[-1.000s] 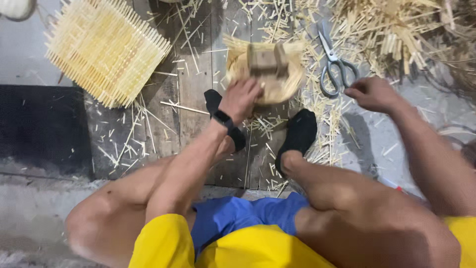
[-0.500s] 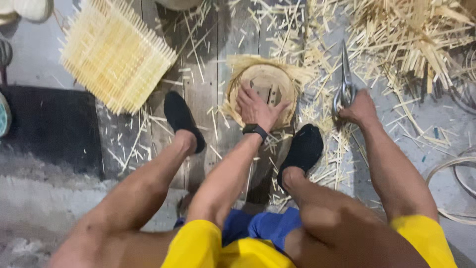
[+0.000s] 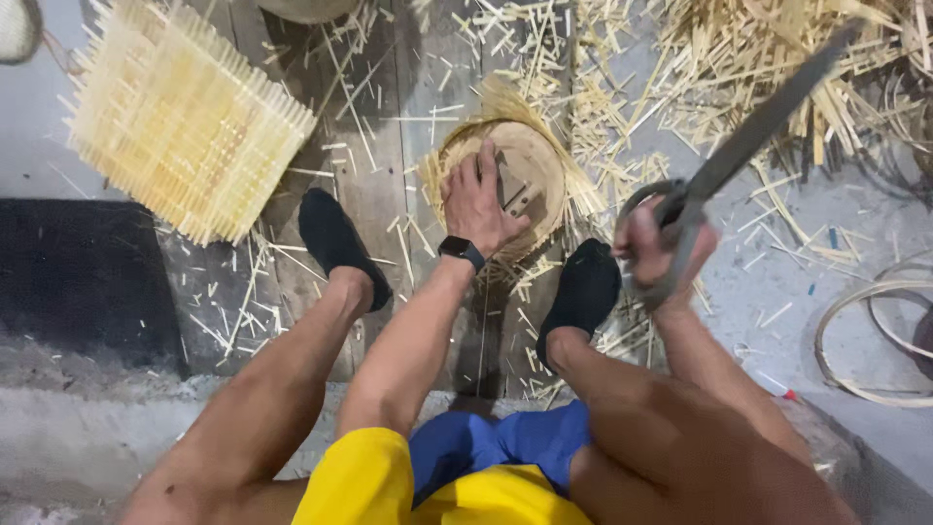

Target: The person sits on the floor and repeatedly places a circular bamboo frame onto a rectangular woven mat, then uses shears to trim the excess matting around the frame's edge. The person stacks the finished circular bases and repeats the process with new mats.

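Woven basket (image 3: 530, 170) under left hand (image 3: 478, 206)

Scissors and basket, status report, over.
Right hand shut on scissors, lifted, blades closed. Left hand flat on round woven basket between both feet. Loose bamboo strips litter the floor around it.

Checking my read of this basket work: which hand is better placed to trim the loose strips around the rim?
Probably the right hand: it already grips the scissors, raised beside the round woven piece. The left hand lies flat on that piece, pinning it down.
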